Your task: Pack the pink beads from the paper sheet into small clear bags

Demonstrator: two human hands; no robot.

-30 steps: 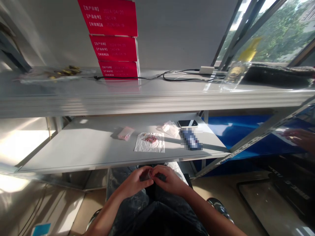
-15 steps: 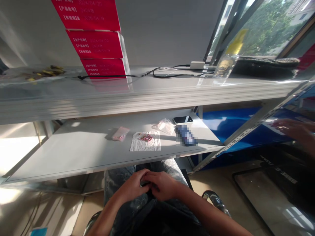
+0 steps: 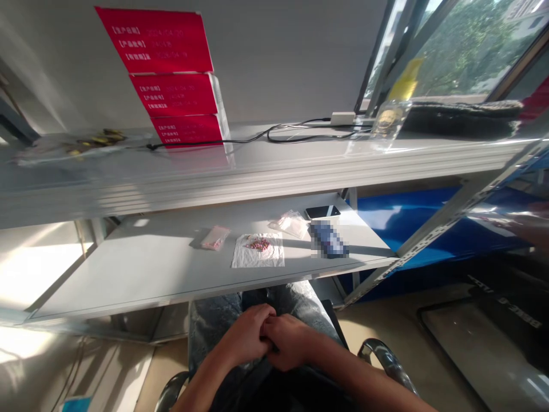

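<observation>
Over my lap, my left hand and my right hand are clasped together, the fingers curled and touching. I see no object between them, though the palms are hidden. Beyond them on the lower shelf lies a crinkled white sheet with a small heap of red and pink beads on it. To the left of the sheet is a small clear bag with pinkish contents. At its upper right lies another clear plastic bag.
A phone and a blurred dark blue item lie at the shelf's right. Above, the upper shelf holds stacked red boxes, a black cable and a yellow-topped spray bottle. Chair armrests flank me.
My hands have drawn closer together, narrowing the gap between them. The whole view has shifted slightly, so the shelves appear lower and further right. Items on the lower shelf keep their arrangement.
</observation>
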